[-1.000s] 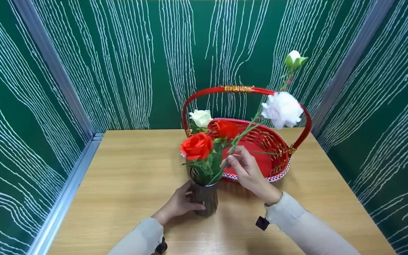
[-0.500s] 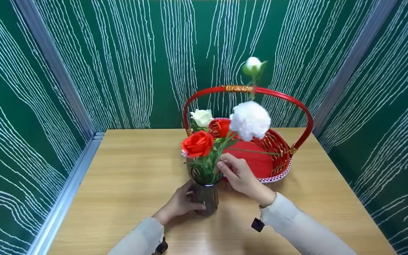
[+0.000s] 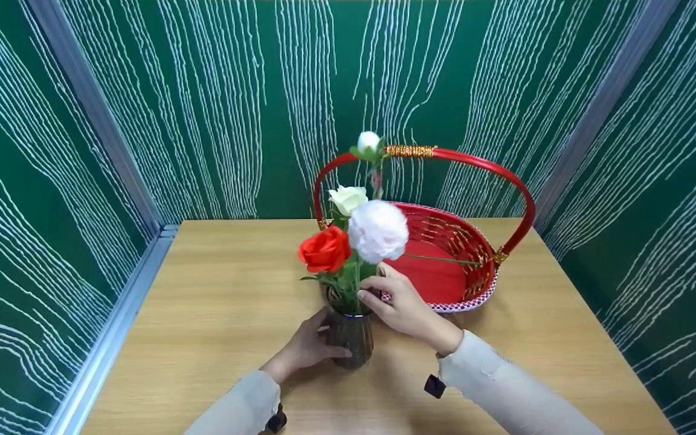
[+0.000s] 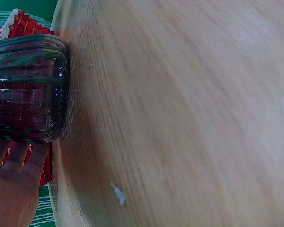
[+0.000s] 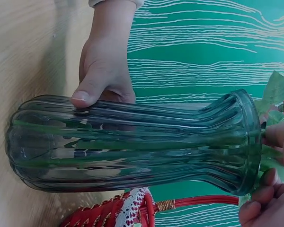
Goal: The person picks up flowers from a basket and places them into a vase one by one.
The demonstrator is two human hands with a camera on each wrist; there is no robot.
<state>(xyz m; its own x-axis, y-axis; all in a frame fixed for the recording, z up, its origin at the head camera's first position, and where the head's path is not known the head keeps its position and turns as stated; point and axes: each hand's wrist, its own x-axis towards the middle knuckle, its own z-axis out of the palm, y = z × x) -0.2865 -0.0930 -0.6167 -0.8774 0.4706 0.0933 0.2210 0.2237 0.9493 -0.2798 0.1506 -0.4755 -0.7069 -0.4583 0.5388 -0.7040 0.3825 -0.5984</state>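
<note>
A ribbed, tinted glass vase (image 3: 353,344) stands upright on the table, with green stems inside it, seen through the glass in the right wrist view. My left hand (image 3: 304,350) grips the vase low on its left side, thumb across the front. Just above the rim, my right hand (image 3: 401,307) pinches the stem of a white peony (image 3: 378,231) with a white bud (image 3: 368,142) at its top. How far this stem reaches into the vase is hard to tell. Beside the peony are a red rose (image 3: 325,249) and a creamy white rose (image 3: 348,199).
Behind the vase sits a red woven basket (image 3: 488,289) with a tall arched handle (image 3: 505,175). One thin green stem (image 3: 441,260) lies in it. Green walls with white streaks enclose the wooden table (image 3: 221,284) at the back and sides.
The right hand has moved left and slightly down, swinging the peony and bud leftward over the vase. A second red flower is now hidden behind the peony. The left hand stays on the vase.
</note>
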